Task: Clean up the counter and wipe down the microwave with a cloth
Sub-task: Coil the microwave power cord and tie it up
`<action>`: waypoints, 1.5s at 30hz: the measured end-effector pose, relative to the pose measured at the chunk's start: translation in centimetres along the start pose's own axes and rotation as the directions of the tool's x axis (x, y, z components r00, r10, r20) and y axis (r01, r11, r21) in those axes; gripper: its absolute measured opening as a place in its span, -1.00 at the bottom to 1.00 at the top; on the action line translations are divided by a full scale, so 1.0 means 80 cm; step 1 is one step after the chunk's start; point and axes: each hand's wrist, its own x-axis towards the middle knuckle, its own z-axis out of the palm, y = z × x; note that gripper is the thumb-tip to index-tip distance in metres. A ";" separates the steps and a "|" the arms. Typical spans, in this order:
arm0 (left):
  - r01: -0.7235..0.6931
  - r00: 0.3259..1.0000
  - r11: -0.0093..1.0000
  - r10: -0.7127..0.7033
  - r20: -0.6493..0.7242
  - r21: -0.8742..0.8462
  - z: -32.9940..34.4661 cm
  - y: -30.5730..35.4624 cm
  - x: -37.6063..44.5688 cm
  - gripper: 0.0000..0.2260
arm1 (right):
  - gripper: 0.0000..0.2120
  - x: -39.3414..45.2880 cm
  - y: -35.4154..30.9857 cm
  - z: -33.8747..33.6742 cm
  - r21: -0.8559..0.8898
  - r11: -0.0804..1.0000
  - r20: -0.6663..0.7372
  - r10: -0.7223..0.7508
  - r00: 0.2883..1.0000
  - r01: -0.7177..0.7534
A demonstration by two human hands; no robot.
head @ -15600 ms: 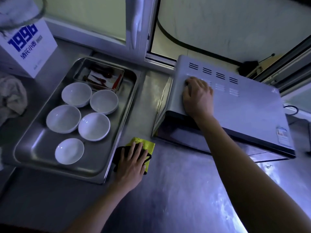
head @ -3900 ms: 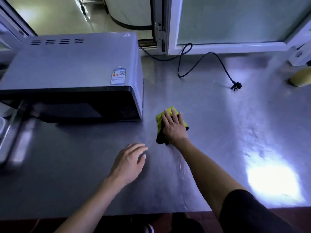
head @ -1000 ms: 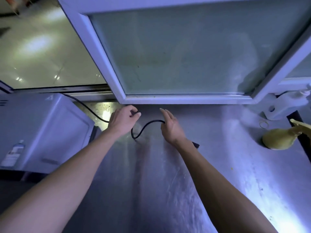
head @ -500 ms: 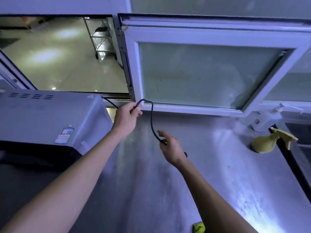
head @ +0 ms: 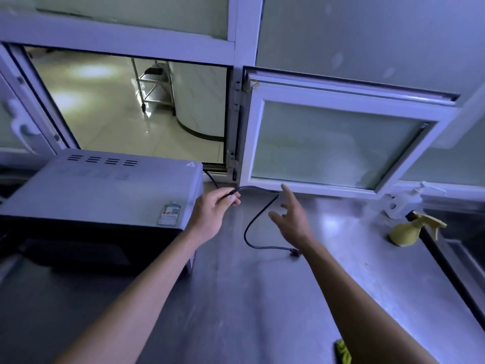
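The silver microwave (head: 105, 187) stands at the left of the steel counter (head: 262, 298), its dark door facing me. Its black power cord (head: 253, 222) runs from behind it, loops over the counter and ends in a plug (head: 294, 252). My left hand (head: 212, 214) pinches the cord just right of the microwave, lifted a little off the counter. My right hand (head: 291, 219) hovers over the cord's loop with fingers spread and holds nothing. A corner of the yellow-green cloth (head: 342, 353) peeks out at the bottom edge, under my right forearm.
A yellow spray bottle (head: 409, 229) stands at the counter's right edge beside a dark sink rim (head: 446, 264). An open white-framed window sash (head: 336, 145) swings in over the back of the counter. Behind the microwave an open hatch (head: 131, 109) shows a tiled floor.
My right hand has let go of the cord and opened above it; the loop and plug now lie on the counter. My left hand still holds the cord. My view has pulled back.
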 end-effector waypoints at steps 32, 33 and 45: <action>0.090 0.989 0.973 -0.112 0.092 0.213 -0.005 -0.017 -0.010 -0.52 | -0.90 -0.010 -0.174 -0.077 0.080 0.956 -0.170 -0.265 0.949 0.282; 0.087 0.990 0.972 -0.110 0.094 0.220 0.000 -0.015 -0.006 -0.48 | -0.90 -0.011 -0.178 -0.082 0.096 0.951 -0.170 -0.276 0.946 0.294; 0.036 0.964 0.975 -0.091 0.248 0.217 0.042 0.020 0.020 -0.75 | -0.90 -0.021 -0.166 -0.124 0.384 0.866 -0.226 -0.250 0.941 0.322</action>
